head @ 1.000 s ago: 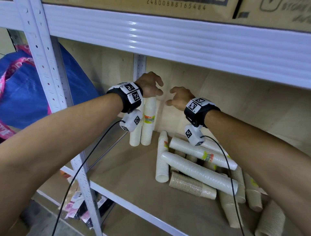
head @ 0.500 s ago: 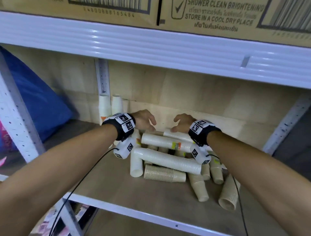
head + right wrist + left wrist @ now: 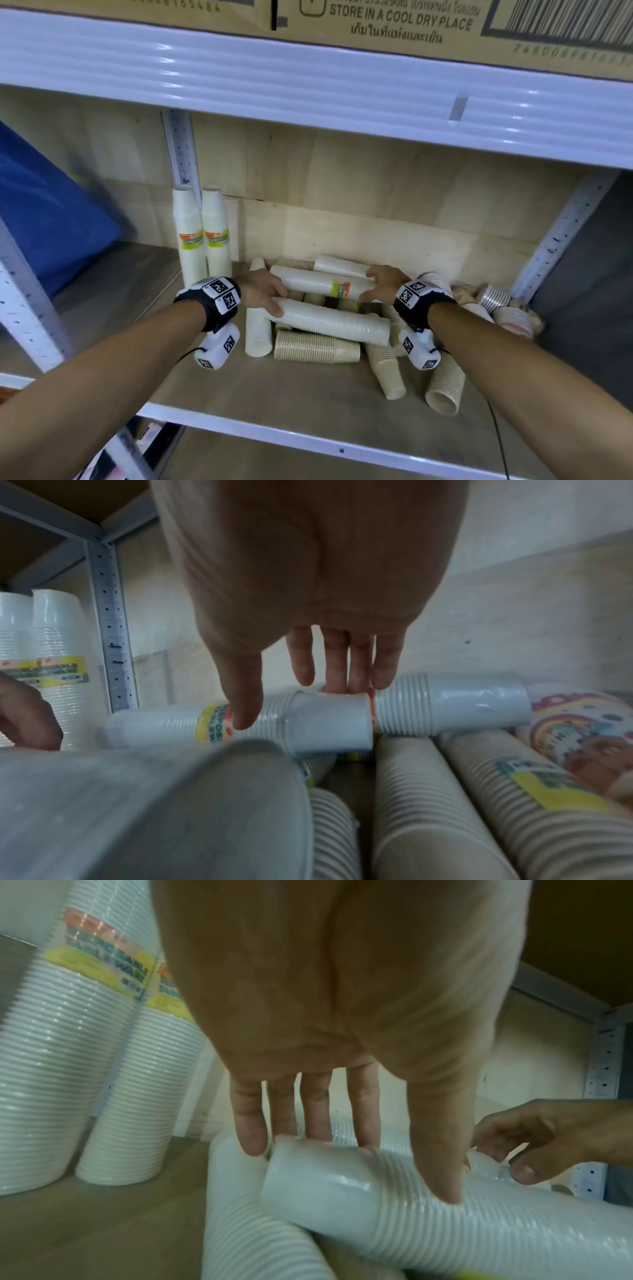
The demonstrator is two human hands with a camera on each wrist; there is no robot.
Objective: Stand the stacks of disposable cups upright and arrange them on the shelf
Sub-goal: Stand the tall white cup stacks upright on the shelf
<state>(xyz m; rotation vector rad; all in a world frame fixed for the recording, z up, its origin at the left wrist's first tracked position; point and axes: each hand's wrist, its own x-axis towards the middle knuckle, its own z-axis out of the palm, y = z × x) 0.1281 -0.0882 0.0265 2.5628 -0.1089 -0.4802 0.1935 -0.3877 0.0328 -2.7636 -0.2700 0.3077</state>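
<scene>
Two white cup stacks (image 3: 186,240) (image 3: 58,642) stand upright at the back left of the wooden shelf (image 3: 212,383). To their right several stacks lie in a pile. My left hand (image 3: 281,301) (image 3: 377,1167) holds the closed left end of a long white stack (image 3: 335,320) (image 3: 514,1231), thumb in front and fingers behind. My right hand (image 3: 368,286) (image 3: 294,707) spans the right end of a labelled white stack (image 3: 315,281) (image 3: 154,723) lying just behind, thumb on the label side, fingers over the far side.
Ribbed beige stacks (image 3: 315,346) (image 3: 428,804) lie under and in front of the white ones. Patterned cups (image 3: 493,298) sit at the far right. A white beam (image 3: 308,85) with cartons runs overhead. A perforated post (image 3: 181,154) and a blue bag (image 3: 41,222) are at the left.
Both hands came down and to the right, from the upright stacks at the back left onto the lying pile, and now grip two white stacks.
</scene>
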